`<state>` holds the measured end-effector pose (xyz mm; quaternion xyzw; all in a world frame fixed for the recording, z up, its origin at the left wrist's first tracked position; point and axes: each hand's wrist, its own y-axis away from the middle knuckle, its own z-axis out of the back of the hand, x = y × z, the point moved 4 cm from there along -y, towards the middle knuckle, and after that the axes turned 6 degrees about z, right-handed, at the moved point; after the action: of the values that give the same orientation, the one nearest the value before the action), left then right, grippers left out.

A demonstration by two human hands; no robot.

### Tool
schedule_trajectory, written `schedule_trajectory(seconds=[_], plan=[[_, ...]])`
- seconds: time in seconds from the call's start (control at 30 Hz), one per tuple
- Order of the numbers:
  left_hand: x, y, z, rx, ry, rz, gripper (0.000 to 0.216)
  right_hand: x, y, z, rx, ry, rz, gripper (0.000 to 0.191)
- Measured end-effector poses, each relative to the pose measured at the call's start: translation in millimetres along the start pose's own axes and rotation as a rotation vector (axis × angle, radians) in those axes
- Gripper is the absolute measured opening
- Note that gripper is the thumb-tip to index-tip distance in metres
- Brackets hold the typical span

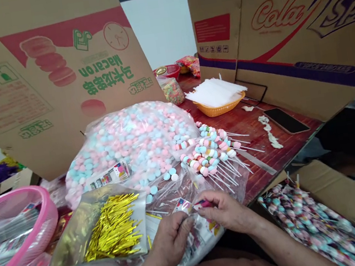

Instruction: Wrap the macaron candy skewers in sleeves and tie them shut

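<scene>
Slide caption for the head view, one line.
Left hand and right hand pinching printed wrapping near gold ties, with candy skewers and a bag of pastel candies beyond.

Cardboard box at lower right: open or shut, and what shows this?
Open: the box shows candy sticks inside, with no flap across them.

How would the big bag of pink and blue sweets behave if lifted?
The bag would probably sag, its plastic being thin and wrinkled. So many sweets likely make it heavy. Loose pieces by its near edge suggest some might spill.
</scene>
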<state>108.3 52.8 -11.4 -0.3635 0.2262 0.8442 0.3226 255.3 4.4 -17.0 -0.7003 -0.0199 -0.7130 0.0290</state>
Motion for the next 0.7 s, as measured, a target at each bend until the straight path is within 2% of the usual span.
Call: schedule_trajectory(seconds=[0.17, 0.23, 0.33, 0.4, 0.47, 0.53, 0.63, 0.7], plan=[[0, 3, 6, -0.024, 0.145, 0.032, 0.022, -13, 1, -10, -0.111, 0.031, 0.013, 0.036], [0, 5, 8, -0.036, 0.128, 0.017, 0.019, -16, 2, -12, -0.12, 0.035, 0.013, 0.039], [-3, 7, 11, -0.032, 0.035, -0.023, 0.029, -13, 1, -7, -0.121, 0.018, -0.014, 0.043], [-6, 5, 12, -0.003, -0.001, -0.049, 0.033, -9, -1, -4, -0.094, -0.028, -0.034, 0.038], [-7, 3, 13, 0.039, -0.032, -0.063, 0.035, -4, -3, -4, -0.059, -0.047, -0.016, 0.033], [-7, 0, 13, 0.038, -0.042, -0.031, 0.034, 0, -5, -7, -0.101, -0.012, 0.03, 0.03], [-1, 0, 14, -0.108, -0.009, 0.098, 0.031, 2, -5, -11, -0.297, 0.159, 0.119, 0.03], [3, 2, 16, -0.21, 0.004, 0.131, 0.029, 1, -5, -6, -0.359, 0.273, 0.154, 0.034]])
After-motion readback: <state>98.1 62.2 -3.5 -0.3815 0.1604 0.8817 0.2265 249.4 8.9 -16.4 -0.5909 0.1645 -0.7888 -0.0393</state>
